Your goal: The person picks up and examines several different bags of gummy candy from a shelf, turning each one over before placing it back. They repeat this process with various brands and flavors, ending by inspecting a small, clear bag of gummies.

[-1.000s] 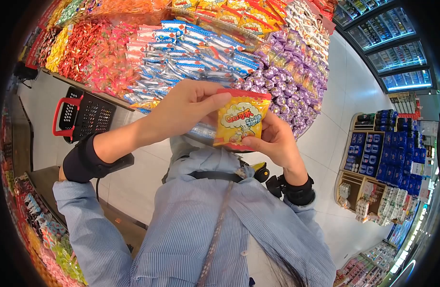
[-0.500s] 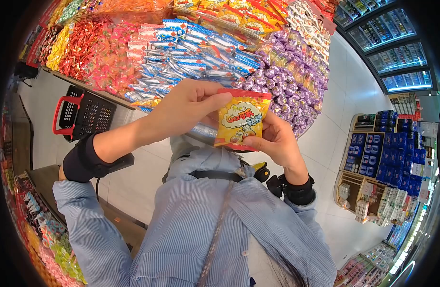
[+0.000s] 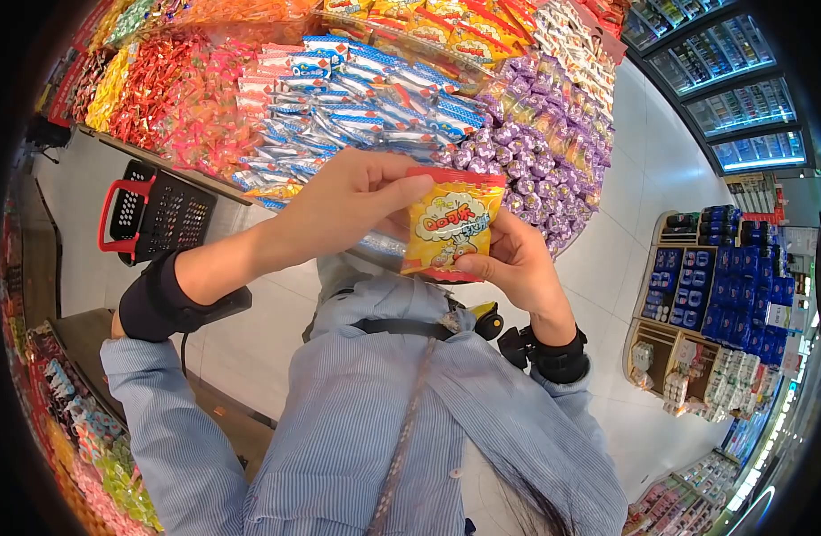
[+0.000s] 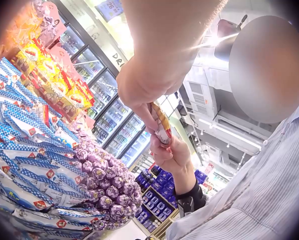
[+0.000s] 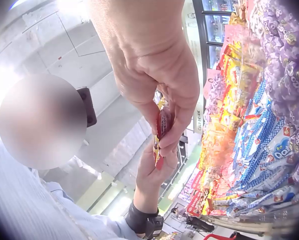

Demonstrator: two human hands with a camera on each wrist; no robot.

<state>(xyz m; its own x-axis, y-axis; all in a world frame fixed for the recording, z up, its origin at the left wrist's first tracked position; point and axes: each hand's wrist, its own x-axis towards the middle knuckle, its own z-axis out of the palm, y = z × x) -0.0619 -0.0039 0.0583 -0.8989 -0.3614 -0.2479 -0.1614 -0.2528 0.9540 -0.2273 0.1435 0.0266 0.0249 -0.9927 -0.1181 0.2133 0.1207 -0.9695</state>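
A small yellow snack packet (image 3: pixel 448 223) with red ends and cartoon print is held upright in front of the chest. My left hand (image 3: pixel 343 201) pinches its upper left corner between thumb and fingers. The right hand (image 3: pixel 516 268) grips the lower right side, thumb across the front. In the left wrist view the packet (image 4: pixel 162 122) shows edge-on between the two hands. From the right wrist, its red edge (image 5: pixel 159 131) shows between the right thumb and fingers. Behind the packet lie blue-and-white wrapped candies (image 3: pixel 357 107) and purple-wrapped candies (image 3: pixel 522 170).
A candy display heaped with red candies (image 3: pixel 151 98) and yellow packets (image 3: pixel 473 40) curves along the front. At the left stands a black basket with a red handle (image 3: pixel 116 219). Shelves of blue packs (image 3: pixel 741 295) and lit drink coolers (image 3: pixel 741 98) are on the right.
The packet shifts and tilts very slightly in the hands. Both hands keep their hold, and the surroundings stay nearly the same.
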